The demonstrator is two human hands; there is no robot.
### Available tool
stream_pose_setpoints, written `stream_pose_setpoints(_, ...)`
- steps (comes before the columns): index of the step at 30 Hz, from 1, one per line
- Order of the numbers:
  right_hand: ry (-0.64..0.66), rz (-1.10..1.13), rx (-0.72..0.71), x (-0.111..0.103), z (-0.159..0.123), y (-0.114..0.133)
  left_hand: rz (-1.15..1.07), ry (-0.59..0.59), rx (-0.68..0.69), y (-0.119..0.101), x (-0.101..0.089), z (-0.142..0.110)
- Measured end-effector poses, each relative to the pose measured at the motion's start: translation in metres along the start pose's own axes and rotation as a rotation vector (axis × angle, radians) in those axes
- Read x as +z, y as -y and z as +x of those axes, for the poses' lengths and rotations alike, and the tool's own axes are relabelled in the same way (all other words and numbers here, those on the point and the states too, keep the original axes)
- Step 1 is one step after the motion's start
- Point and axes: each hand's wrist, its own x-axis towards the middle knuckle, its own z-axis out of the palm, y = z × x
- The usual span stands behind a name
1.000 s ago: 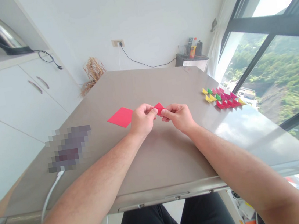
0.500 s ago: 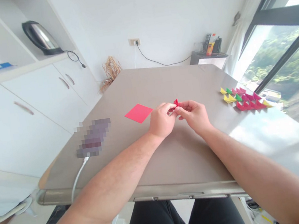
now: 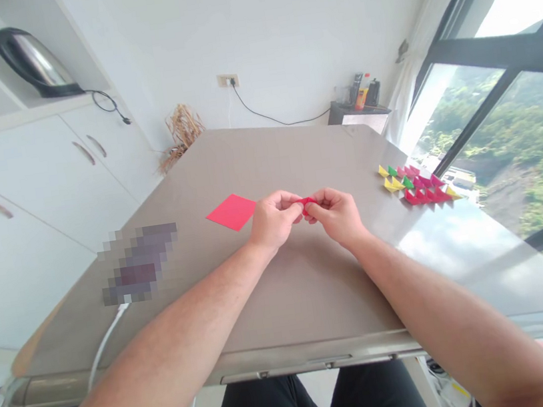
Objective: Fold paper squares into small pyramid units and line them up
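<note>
Left hand (image 3: 277, 221) and right hand (image 3: 338, 214) pinch the red paper (image 3: 307, 201) — now lower and flatter between them, suggesting a fold in progress.

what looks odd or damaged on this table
Only the pixelated patch at the left of the table looks odd: it hides what lies there. No spill or damage shows; the red sheet lies flat, and the left hand and right hand pinch a small red piece.

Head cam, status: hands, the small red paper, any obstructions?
Left hand and right hand both pinching small red paper. Paper folded, partly hidden by fingers. Red sheet by left hand; no obstruction seen at the paper.
</note>
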Motion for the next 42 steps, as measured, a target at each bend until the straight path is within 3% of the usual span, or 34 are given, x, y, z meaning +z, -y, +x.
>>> stream_pose_setpoints(7,0.032,-0.024,-0.025,-0.0030,-0.0009,0.0020,-0.042,0.019,-0.017,0.0010,-0.0022,0.0011)
stream_pose_setpoints(12,0.074,0.080,-0.082,-0.0053,0.0005,0.0010,-0.154,-0.002,-0.075,-0.0027,-0.0021,0.0018)
stream_pose_setpoints(26,0.102,0.193,-0.058,-0.0098,-0.0011,0.0063,-0.284,0.050,-0.152,-0.0064,-0.0062,0.0010)
stream_pose_setpoints(31,0.109,0.208,-0.054,-0.0090,-0.0031,0.0079,-0.227,0.070,-0.104,-0.0079,-0.0054,-0.0010)
stream_pose_setpoints(42,0.061,0.193,0.027,-0.0068,0.0029,0.0017,-0.063,-0.031,0.104,-0.0010,-0.0047,0.0000)
